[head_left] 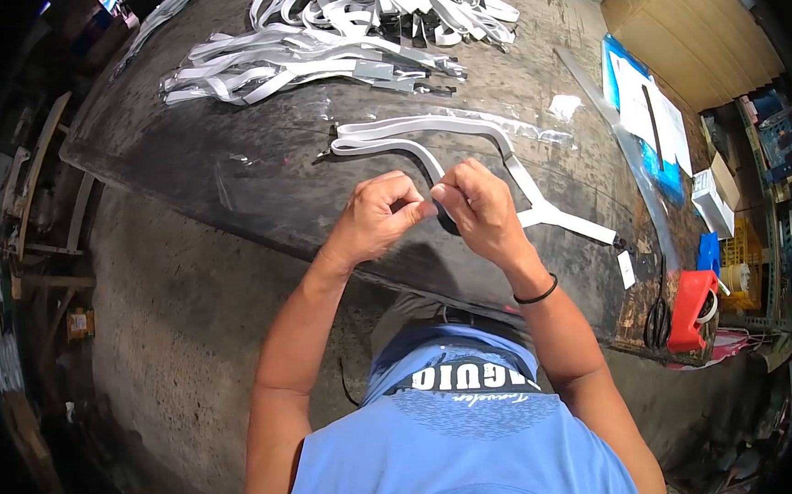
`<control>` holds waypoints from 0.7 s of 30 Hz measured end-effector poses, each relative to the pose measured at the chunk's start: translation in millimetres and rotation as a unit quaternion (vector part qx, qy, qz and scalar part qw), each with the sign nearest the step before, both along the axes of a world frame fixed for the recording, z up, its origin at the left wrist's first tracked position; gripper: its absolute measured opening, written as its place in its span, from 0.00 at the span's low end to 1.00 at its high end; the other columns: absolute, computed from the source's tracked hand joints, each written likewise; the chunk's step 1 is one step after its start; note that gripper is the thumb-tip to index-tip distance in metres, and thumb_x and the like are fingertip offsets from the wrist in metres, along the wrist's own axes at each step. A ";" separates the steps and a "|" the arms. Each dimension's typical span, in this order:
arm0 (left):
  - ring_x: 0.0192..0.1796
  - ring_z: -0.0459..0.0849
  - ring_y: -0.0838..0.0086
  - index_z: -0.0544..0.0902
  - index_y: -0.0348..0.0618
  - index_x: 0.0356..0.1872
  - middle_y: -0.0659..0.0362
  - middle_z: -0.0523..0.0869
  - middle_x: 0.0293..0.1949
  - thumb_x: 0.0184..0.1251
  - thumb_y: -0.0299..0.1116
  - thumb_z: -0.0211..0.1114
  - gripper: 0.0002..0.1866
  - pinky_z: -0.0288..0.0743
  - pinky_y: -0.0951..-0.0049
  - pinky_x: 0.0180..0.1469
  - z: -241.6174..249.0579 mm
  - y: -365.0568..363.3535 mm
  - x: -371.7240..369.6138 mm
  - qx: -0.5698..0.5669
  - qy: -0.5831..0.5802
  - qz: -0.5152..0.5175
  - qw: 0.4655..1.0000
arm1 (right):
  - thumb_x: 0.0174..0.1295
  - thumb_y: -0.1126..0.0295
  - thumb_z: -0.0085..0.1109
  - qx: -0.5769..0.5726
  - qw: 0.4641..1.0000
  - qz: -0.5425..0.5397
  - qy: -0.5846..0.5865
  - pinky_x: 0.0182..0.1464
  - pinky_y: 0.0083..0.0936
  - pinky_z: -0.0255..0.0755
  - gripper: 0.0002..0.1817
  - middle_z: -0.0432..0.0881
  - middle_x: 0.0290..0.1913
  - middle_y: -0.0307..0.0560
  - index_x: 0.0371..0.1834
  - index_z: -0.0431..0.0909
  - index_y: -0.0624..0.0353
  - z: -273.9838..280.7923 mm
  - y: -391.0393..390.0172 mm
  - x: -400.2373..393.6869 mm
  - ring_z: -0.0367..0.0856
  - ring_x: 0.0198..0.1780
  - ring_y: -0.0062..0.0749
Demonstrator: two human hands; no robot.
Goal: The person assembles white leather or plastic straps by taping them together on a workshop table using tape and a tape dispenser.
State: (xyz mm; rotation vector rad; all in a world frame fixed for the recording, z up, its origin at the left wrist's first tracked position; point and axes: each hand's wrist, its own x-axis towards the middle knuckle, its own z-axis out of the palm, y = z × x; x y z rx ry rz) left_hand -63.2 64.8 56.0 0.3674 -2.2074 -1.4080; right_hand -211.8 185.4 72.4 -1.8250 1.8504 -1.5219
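Observation:
My left hand (383, 218) is closed in a pinch above the table's near edge; whatever lies in its fingertips is hidden. Close beside it, my right hand (483, 211) is also closed, its fingertips almost meeting the left ones. One arm of a white Y-shaped strap (527, 178), which looks like suspenders, runs into the right hand's fingers. Below them a small dark piece (447, 222) shows, partly covered. The rest of the strap loops across the table, its short tail ending in a dark clip (620, 242) at the right.
Bundled white straps (291, 66) and a looser pile (379, 0) lie on the dark table (179, 170). Along the right edge are papers (648, 105), black scissors (658, 316), a red tape dispenser (692, 311) and a small white box (712, 202). Cardboard (688, 29) stands behind.

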 end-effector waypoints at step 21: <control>0.27 0.73 0.75 0.83 0.37 0.31 0.60 0.76 0.25 0.66 0.33 0.69 0.09 0.68 0.71 0.31 -5.0 -0.5 0.4 -0.015 -0.004 0.009 1.000 | 0.62 0.72 0.64 0.039 0.998 0.000 -0.055 0.31 0.32 0.67 0.07 0.72 0.28 0.50 0.33 0.76 0.63 -5.0 -2.4 0.4 0.72 0.27 0.42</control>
